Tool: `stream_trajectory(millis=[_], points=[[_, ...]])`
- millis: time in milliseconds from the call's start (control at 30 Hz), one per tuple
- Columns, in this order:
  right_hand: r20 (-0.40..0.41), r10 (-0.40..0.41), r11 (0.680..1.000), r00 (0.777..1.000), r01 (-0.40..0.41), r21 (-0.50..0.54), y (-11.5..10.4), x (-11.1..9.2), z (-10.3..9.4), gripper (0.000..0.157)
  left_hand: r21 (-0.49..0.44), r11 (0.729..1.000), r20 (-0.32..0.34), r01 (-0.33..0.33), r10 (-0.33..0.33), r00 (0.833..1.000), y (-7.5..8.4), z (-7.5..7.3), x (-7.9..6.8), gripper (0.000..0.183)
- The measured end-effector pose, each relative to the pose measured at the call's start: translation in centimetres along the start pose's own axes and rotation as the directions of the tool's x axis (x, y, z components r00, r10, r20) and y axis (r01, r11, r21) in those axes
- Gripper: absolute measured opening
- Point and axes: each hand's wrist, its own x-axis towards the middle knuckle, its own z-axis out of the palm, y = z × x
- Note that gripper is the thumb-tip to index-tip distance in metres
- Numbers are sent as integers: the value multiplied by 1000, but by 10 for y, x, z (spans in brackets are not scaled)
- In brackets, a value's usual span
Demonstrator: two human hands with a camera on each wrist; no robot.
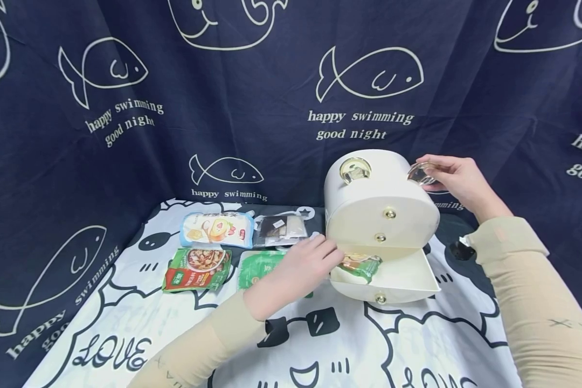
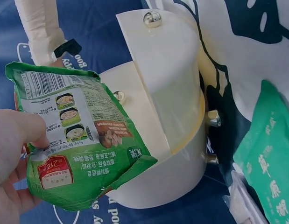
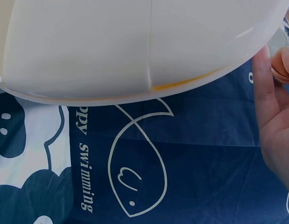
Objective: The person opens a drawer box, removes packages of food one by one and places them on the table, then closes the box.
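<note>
A white rounded storage box (image 1: pixel 356 196) with gold knobs stands on the right, its lowest drawer (image 1: pixel 414 277) pulled out. My left hand (image 1: pixel 303 267) pinches a green food pouch (image 2: pixel 83 135) between thumb and fingers, barcode side showing in the left wrist view. In the head view, the pouch overlaps the drawer's left part, behind my fingertips. My right hand (image 1: pixel 458 178) holds the round shiny gold ear (image 1: pixel 419 173) at the box's top right. In the right wrist view, its fingers (image 3: pixel 263 88) are at the box's edge.
Left of the box lie a blue-and-white pouch (image 1: pixel 216 229), a dark clear-wrapped packet (image 1: pixel 280 229), a red-and-green pouch (image 1: pixel 197 269) and a green packet (image 1: pixel 257 267), partly behind my left hand. A second gold ear (image 1: pixel 355 170) tops the box. A dark fish-print curtain (image 1: pixel 252 108) hangs behind.
</note>
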Motion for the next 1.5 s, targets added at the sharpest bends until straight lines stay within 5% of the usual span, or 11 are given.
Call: stream_trajectory(millis=[767, 1500], points=[[-6, 20, 1000, 1000, -20, -16, -2, -3, 0, 30, -17, 999, 6, 27, -27, 1000, -8, -11, -47, 13], [-13, 3, 1000, 1000, -3, -15, -1, -1, 1, 27, -13, 991, 171, 134, -130, 977, -17, -27, -103, 18]])
